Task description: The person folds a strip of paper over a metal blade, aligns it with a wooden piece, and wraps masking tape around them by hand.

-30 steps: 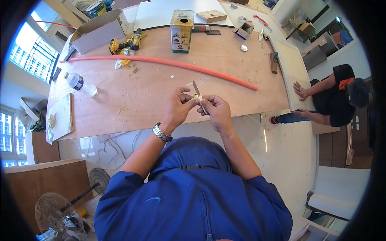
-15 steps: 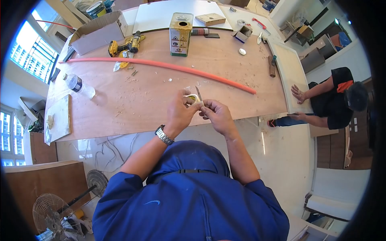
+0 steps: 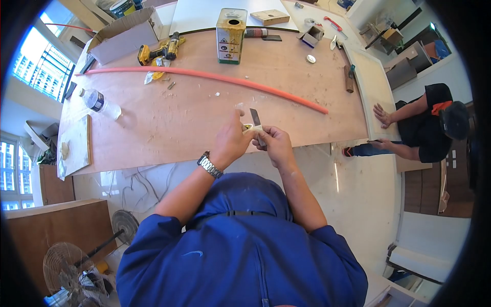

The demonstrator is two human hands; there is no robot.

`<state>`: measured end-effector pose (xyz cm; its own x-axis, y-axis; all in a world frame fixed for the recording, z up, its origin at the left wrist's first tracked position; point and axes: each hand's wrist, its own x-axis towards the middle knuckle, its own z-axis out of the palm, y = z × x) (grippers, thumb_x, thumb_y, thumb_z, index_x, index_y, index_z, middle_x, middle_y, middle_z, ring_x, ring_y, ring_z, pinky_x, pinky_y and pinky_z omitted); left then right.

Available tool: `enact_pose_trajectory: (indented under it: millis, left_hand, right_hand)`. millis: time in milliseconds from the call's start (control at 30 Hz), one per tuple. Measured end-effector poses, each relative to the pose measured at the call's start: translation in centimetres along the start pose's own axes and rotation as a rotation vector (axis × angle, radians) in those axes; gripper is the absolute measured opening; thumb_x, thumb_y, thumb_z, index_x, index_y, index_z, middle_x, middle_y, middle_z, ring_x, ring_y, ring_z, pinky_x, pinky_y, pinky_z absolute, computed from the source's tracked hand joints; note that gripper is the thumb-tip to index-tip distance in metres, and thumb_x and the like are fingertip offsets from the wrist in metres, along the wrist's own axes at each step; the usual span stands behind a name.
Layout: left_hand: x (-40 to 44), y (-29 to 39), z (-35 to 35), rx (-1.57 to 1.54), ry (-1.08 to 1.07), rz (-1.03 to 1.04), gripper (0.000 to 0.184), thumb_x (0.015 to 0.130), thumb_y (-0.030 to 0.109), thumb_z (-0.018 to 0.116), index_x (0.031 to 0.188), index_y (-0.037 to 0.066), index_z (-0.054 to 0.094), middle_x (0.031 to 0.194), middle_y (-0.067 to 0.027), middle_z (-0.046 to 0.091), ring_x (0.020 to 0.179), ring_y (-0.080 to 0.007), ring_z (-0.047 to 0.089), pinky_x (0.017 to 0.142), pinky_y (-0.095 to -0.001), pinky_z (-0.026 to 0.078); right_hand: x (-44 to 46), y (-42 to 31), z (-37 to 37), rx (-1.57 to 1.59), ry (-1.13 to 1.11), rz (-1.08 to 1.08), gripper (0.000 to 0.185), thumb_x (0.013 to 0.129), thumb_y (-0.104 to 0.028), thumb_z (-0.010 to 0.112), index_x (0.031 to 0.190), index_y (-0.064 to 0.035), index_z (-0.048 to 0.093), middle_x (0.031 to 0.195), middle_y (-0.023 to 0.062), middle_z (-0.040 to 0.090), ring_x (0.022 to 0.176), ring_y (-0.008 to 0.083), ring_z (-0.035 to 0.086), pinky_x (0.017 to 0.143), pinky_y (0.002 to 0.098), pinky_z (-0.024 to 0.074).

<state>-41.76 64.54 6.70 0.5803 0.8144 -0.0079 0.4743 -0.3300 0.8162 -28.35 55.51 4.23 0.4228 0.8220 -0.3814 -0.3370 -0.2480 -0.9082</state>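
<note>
While both hands meet on the near side of the red tube point(image 3: 220, 78), the head view has the right hand point(image 3: 279, 144) pinching the lower end of a flat blade point(image 3: 254, 116) at its pale wrap point(image 3: 256, 130), bare metal pointing toward the tube. Left hand point(image 3: 230, 142) seems to grasp a tape roll point(image 3: 247, 126), thumb near the wrap. Good handling likely means fingertips below bare metal, blade steady, tape taut, turns flat. Tin can point(image 3: 230, 42) stands beyond the tube.
</note>
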Motion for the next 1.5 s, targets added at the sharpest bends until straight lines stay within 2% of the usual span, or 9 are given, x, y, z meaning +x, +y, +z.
enact_pose_trajectory:
  millis: [333, 433, 533, 733, 933, 1033, 1233, 1333, 1500]
  left_hand:
    - [0.0, -1.3, -0.9, -0.058, -0.094, 0.000, 0.058, 0.082, 0.020, 0.077, 0.124, -0.002, 0.044, 0.062, -0.0069, 0.058, 0.059, -0.0178, 0.056, 0.055, -0.0339, 0.042]
    - [0.0, -0.8, -1.6, -0.069, -0.145, -0.052, 0.058, 0.081, 0.021, 0.077, 0.123, -0.003, 0.045, 0.063, -0.0094, 0.058, 0.060, -0.0215, 0.058, 0.056, -0.0371, 0.043]
    - [0.1, -0.7, -2.1, -0.074, -0.173, -0.108, 0.055, 0.081, 0.021, 0.078, 0.120, -0.002, 0.045, 0.060, -0.0060, 0.056, 0.054, -0.0151, 0.051, 0.052, -0.0322, 0.039]
    - [0.7, -1.6, -1.7, -0.117, -0.167, -0.087, 0.056, 0.081, 0.023, 0.079, 0.118, -0.003, 0.047, 0.058, -0.0046, 0.054, 0.053, -0.0130, 0.048, 0.050, -0.0320, 0.037]
    - [0.5, -1.0, -1.5, -0.064, -0.107, -0.093, 0.058, 0.081, 0.024, 0.078, 0.120, -0.004, 0.046, 0.058, -0.0034, 0.054, 0.053, -0.0116, 0.048, 0.049, -0.0317, 0.035]
    - [0.6, -1.4, -1.1, -0.089, -0.074, -0.079, 0.059, 0.081, 0.023, 0.079, 0.121, -0.004, 0.045, 0.057, -0.0029, 0.053, 0.053, -0.0110, 0.047, 0.049, -0.0314, 0.035]
    - [0.6, -1.9, -1.0, -0.163, -0.131, -0.089, 0.061, 0.082, 0.020, 0.078, 0.125, -0.004, 0.041, 0.060, -0.0028, 0.054, 0.055, -0.0102, 0.047, 0.052, -0.0293, 0.037]
    - [0.5, -1.8, -1.3, -0.197, -0.145, -0.101, 0.062, 0.080, 0.020, 0.079, 0.125, -0.004, 0.044, 0.062, -0.0073, 0.060, 0.060, -0.0184, 0.058, 0.057, -0.0334, 0.044]
    - [0.4, -1.6, -1.4, -0.271, -0.157, -0.086, 0.062, 0.082, 0.018, 0.077, 0.128, -0.003, 0.041, 0.065, -0.0081, 0.061, 0.063, -0.0169, 0.057, 0.061, -0.0316, 0.045]
  right_hand:
    - [-0.7, -0.5, 0.3, 0.090, -0.014, 0.076, 0.019, 0.095, -0.007, 0.059, 0.108, 0.0057, 0.065, 0.088, 0.0090, 0.069, 0.071, 0.0134, 0.066, 0.062, 0.0239, 0.0535]
    - [-0.7, -0.1, 0.3, 0.086, -0.035, 0.044, 0.020, 0.095, -0.009, 0.059, 0.109, 0.0046, 0.066, 0.088, 0.0082, 0.070, 0.071, 0.0127, 0.066, 0.064, 0.0239, 0.0534]
    - [-0.5, 0.2, 0.5, 0.074, -0.030, 0.018, 0.020, 0.096, -0.010, 0.059, 0.108, 0.0044, 0.066, 0.089, 0.0077, 0.070, 0.072, 0.0130, 0.066, 0.066, 0.0244, 0.0534]
    - [-0.4, -1.3, 0.3, 0.029, -0.138, 0.029, 0.020, 0.095, -0.015, 0.062, 0.105, 0.0024, 0.067, 0.090, 0.0072, 0.070, 0.075, 0.0131, 0.066, 0.066, 0.0250, 0.0530]
    - [0.4, -0.8, 0.8, -0.103, -0.096, 0.005, 0.024, 0.094, -0.023, 0.066, 0.102, -0.0004, 0.067, 0.085, 0.0049, 0.068, 0.077, 0.0124, 0.066, 0.065, 0.0241, 0.0519]
    - [0.2, -0.6, 1.5, -0.124, 0.058, -0.005, 0.024, 0.092, -0.025, 0.068, 0.098, -0.0018, 0.068, 0.082, 0.0033, 0.066, 0.071, 0.0103, 0.062, 0.061, 0.0226, 0.0476]
    - [0.9, 0.2, 0.8, 0.038, 0.058, -0.007, 0.019, 0.090, -0.018, 0.070, 0.097, 0.0006, 0.068, 0.078, 0.0029, 0.065, 0.064, 0.0087, 0.055, 0.059, 0.0234, 0.0423]
    - [0.9, 0.5, 0.5, 0.164, 0.033, 0.011, 0.017, 0.090, -0.014, 0.069, 0.098, 0.0016, 0.067, 0.079, 0.0036, 0.065, 0.067, 0.0097, 0.057, 0.062, 0.0231, 0.0444]
    - [0.7, 0.4, 0.0, 0.292, -0.097, 0.009, 0.016, 0.091, -0.012, 0.067, 0.100, 0.0021, 0.067, 0.081, 0.0043, 0.066, 0.070, 0.0118, 0.059, 0.066, 0.0246, 0.0475]
